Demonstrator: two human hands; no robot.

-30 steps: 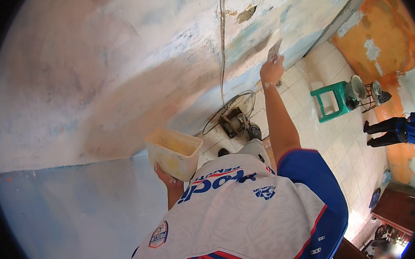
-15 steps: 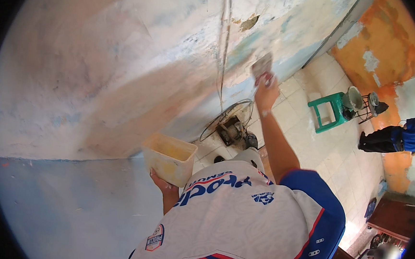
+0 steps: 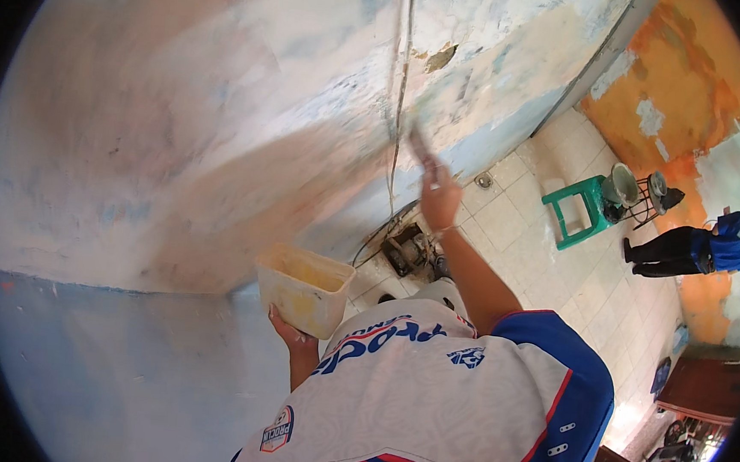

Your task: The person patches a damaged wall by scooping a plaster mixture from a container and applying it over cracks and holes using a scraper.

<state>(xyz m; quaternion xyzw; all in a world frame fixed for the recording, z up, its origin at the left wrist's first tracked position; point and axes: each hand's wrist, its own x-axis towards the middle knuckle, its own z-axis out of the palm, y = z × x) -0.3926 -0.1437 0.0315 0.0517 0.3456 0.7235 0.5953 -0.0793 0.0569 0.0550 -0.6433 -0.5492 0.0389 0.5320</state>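
Observation:
My left hand [image 3: 291, 330] grips a cream-coloured rectangular plastic tub [image 3: 300, 303] from below and the side, close to my body. Yellowish smears coat the inside of the tub; its bottom is hidden. Stretched out ahead, my right hand [image 3: 441, 200] is closed round a putty knife [image 3: 421, 142]. Its blade is blurred by motion and turned nearly edge-on, close to the patchy white and blue wall [image 3: 248, 128]. Whether the blade touches the wall I cannot tell. Behind the blade, cables [image 3: 399, 104] run along the wall.
A dark, dusty machine [image 3: 405, 249] with a coiled cable stands on the tiled floor by my feet. To the right are a green plastic stool [image 3: 596, 214], a bucket [image 3: 621, 185] and a person in blue [image 3: 703, 250] near an orange wall [image 3: 689, 90]. A blue wall [image 3: 120, 368] adjoins at left.
My right hand has moved left and a little lower with the putty knife, whose blade has turned from broad side to nearly edge-on. The tub has barely shifted.

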